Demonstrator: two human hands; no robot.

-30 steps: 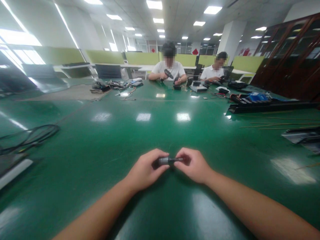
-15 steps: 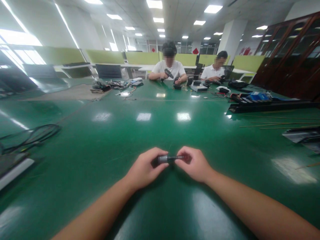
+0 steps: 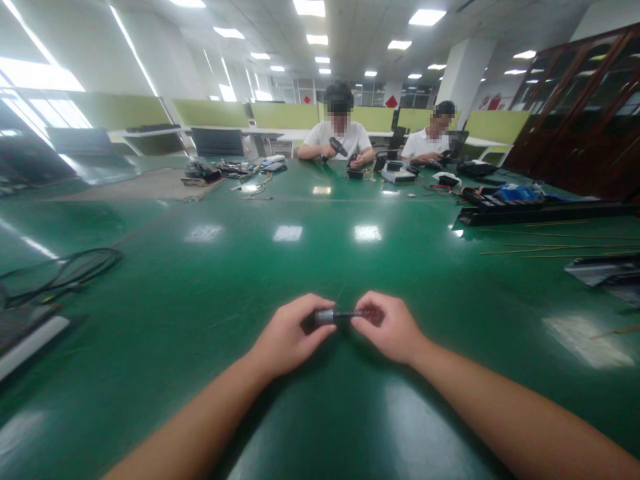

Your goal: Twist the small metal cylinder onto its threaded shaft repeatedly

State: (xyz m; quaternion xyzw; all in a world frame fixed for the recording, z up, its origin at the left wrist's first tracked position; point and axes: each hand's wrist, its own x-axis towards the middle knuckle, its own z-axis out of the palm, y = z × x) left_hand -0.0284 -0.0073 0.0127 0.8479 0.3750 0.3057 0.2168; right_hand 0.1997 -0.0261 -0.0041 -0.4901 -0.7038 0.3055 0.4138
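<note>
My left hand (image 3: 293, 333) is closed round a short grey cylinder (image 3: 325, 317) with a dark end, holding it sideways between thumb and fingers. From the cylinder a thin dark rod (image 3: 344, 315) runs right to my right hand (image 3: 387, 327). The thumb and fingers of that hand pinch the rod's far end, where something reddish shows between them. Whether rod and cylinder are one piece cannot be made out. Both hands are low over the green tabletop (image 3: 280, 273), a short gap apart.
Across the table sit two people, one (image 3: 337, 140) holding a dark drill-like tool. Black cables (image 3: 85, 267) and a pale-edged device (image 3: 35, 340) lie at left. Thin rods (image 3: 560, 247) and a long black channel (image 3: 530, 212) lie at right. Mixed parts (image 3: 245, 168) are at the back.
The right hand has shifted very slightly right and up. Between the hands, the dark part now looks thinner. My left hand has hardly moved.
</note>
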